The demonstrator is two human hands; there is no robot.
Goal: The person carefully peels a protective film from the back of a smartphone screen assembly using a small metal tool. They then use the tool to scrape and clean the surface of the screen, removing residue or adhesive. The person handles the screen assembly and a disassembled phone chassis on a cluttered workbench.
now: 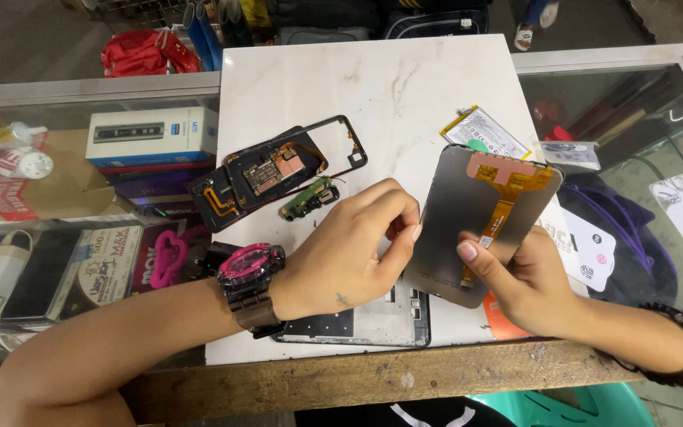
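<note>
My right hand (519,277) holds a phone screen panel (456,213) tilted up, its grey back and orange flex cable (507,186) facing me, thumb pressed near the cable's lower end. My left hand (345,253), with a pink-and-black watch (250,273) on the wrist, pinches at the panel's left edge with its fingertips. Under my left hand lies a phone frame (381,320) on the white marble slab (389,87). Further back on the slab sit a black mid-frame with a circuit board (278,166), a small green board (308,199) and a flat battery (484,130).
The slab rests on a glass display counter (642,103) with a wooden front edge (373,379). Boxes, a white box (152,134), chargers and packaged accessories lie under the glass at left; bags and cards show at right. A red bag (144,51) sits beyond the counter.
</note>
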